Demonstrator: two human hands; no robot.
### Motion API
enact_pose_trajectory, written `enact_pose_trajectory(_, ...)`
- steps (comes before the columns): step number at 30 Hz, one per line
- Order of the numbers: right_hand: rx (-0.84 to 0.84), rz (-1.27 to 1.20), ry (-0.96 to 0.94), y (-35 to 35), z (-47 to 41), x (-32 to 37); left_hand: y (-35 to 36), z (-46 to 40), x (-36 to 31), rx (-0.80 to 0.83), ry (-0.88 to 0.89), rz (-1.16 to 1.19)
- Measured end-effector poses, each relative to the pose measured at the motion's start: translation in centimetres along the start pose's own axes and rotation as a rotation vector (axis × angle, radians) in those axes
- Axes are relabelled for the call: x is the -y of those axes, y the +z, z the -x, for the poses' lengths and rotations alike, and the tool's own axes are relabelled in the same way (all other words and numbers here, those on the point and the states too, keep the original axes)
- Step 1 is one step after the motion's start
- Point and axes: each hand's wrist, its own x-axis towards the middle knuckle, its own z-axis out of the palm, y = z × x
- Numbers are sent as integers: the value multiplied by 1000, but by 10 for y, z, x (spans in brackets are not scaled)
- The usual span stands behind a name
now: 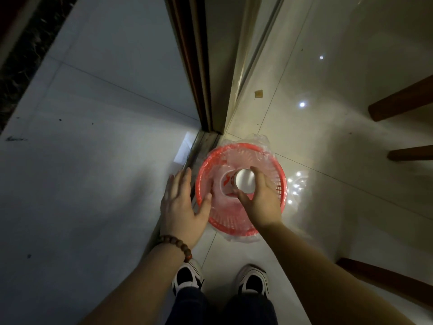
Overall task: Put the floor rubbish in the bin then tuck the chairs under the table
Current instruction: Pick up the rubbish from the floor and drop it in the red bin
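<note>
A red plastic bin (pixel 280 174) with a clear liner stands on the floor by the door frame, right in front of my feet. My right hand (pixel 263 202) holds a can (pixel 244 184) over the bin's mouth, thumb and fingers curled round its sides; the can's silver end faces me and a red and white label shows at its side. My left hand (pixel 181 202) hovers at the bin's left rim with its fingers straight and spread, holding nothing. A small brown scrap (pixel 259 93) lies on the tiles farther off.
Dark wooden chair legs (pixel 398 102) stand on the glossy tiled floor at the right, with another leg (pixel 384 277) near my right side. A wooden door frame (pixel 199 78) and a sliding track run up the middle. A white wall fills the left.
</note>
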Motion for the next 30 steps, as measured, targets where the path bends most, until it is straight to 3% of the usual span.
enact_pose_trajectory(7, 40, 133, 71, 44, -26, -25, 14, -5, 23, 30, -25, -60)
enact_pose_trajectory(13, 106, 179, 75, 26, -18, -15, 0, 5, 7, 25, -10, -98)
enact_pose_trajectory(20, -2, 243, -94, -79, 36, 47, -65, 34, -63, -13, 46, -156)
enact_pose_trajectory(30, -149, 224, -49, -276, 190, 160, -203, 151, -205, 29, 226, -213)
